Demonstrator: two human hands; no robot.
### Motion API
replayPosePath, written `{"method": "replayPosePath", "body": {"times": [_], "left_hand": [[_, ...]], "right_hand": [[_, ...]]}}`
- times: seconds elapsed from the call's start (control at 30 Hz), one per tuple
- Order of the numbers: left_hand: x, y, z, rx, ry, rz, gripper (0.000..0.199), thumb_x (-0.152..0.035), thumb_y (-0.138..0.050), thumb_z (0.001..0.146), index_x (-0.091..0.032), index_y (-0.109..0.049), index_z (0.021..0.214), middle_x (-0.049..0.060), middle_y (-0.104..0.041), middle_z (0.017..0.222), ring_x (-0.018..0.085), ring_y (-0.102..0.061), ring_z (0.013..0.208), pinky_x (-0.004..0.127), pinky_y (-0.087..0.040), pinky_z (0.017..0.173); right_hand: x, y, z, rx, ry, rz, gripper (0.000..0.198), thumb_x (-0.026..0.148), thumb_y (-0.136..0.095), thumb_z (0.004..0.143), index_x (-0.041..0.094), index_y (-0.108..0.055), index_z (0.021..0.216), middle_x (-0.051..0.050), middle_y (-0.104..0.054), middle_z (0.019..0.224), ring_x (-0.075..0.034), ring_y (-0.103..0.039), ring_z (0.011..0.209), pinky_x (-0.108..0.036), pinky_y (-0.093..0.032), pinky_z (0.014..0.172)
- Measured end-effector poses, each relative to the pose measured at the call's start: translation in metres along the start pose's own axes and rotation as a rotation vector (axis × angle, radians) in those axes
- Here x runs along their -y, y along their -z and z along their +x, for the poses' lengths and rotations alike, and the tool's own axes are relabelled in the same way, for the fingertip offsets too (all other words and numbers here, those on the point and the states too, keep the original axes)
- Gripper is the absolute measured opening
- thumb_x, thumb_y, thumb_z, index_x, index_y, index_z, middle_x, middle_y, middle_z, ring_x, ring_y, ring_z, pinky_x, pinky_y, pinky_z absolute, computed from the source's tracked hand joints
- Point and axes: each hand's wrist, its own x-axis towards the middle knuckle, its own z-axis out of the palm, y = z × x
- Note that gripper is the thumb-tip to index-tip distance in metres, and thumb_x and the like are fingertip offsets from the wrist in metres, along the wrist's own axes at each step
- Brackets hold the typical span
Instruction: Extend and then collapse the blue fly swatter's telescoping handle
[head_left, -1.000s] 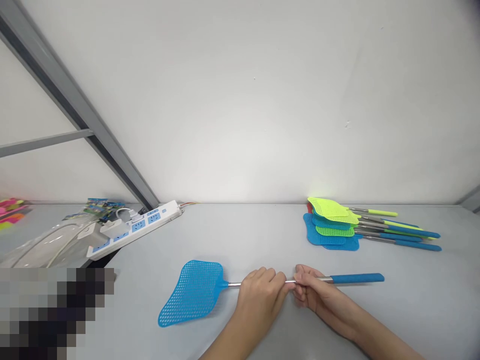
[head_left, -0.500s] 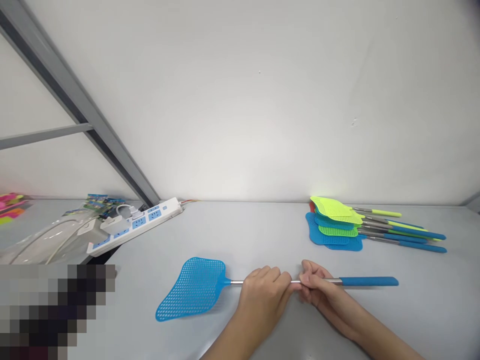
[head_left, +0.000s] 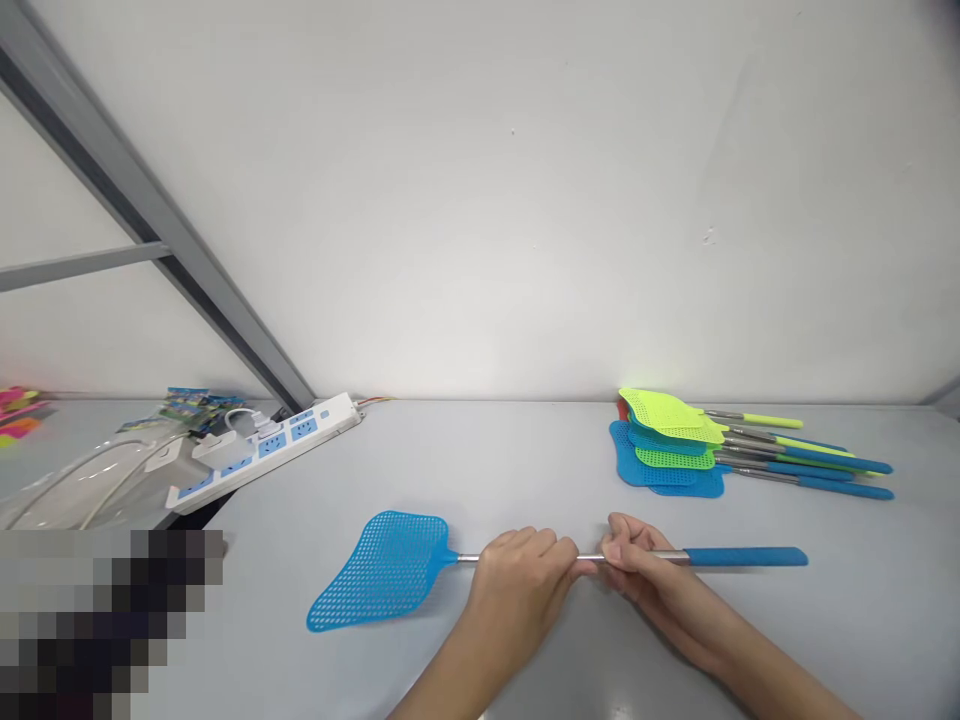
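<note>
A blue fly swatter (head_left: 382,572) lies level across the front of the table, its perforated head at the left and its blue grip at the right. My left hand (head_left: 523,578) is closed around the thin metal rod, a short way from the head. Just right of it, my right hand (head_left: 646,570) pinches the rod where a thicker metal section begins, ahead of the grip. A small gap with bare rod shows between the two hands. Some fingertips of the left hand are hidden behind the rod.
A pile of fly swatters (head_left: 675,440) in yellow, green and blue lies at the back right against the wall. At the left are a white power strip (head_left: 300,440) with plugs, a clear plastic bag (head_left: 97,480) and a slanted grey metal frame (head_left: 217,280).
My hands have drawn slightly apart along the rod. The blue grip has shifted a little to the right and the swatter head slightly to the left.
</note>
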Motion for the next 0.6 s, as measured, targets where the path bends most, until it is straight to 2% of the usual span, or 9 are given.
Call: {"method": "replayPosePath", "body": {"times": [0.6], "left_hand": [[0.0014,0.0044,0.0011,-0.019,-0.007,-0.002,0.03,-0.036,-0.032,0.083,-0.019,-0.045,0.062,-0.002,-0.051,0.057,0.01,-0.044,0.052,0.023,-0.026,0.051]], "right_hand": [[0.0027,0.0011,-0.001,-0.011,0.017,-0.028,0.019,0.014,-0.054,0.068,0.018,-0.039,0.057,0.003,-0.04,0.053,-0.011,-0.03,0.054,-0.023,-0.027,0.055]]}}
